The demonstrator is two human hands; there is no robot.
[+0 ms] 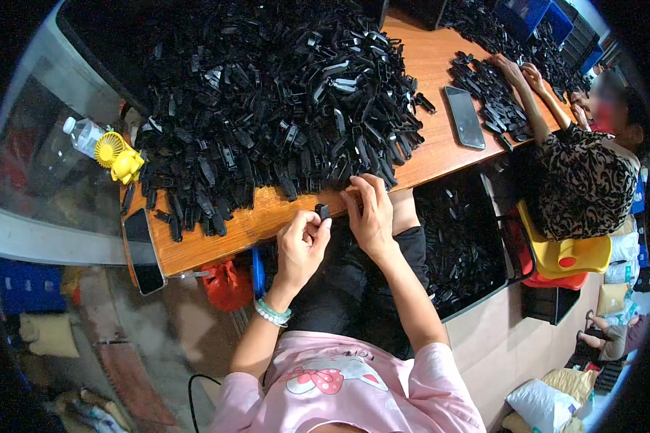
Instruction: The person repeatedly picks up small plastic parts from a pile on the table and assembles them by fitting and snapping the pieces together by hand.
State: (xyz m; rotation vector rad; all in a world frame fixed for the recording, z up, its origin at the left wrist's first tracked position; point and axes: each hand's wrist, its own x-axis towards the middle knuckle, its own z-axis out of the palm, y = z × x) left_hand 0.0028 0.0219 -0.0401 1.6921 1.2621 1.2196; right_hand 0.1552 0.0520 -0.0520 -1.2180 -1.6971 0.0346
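A small black plastic clip-like part (322,211) is pinched between the thumb and fingers of my left hand (303,238), just in front of the table edge. My right hand (370,214) is close by on the right, its fingers apart and reaching toward the near edge of a big heap of black plastic parts (267,108). Nothing shows between the right fingers. The heap covers much of the wooden table (267,209) in front of me.
A phone (464,117) lies right of the heap, another phone (144,251) at the left corner. A yellow fan (119,155) and a bottle (83,136) stand left. A co-worker (585,173) handles parts at right. Below the table is a bin of parts (462,245).
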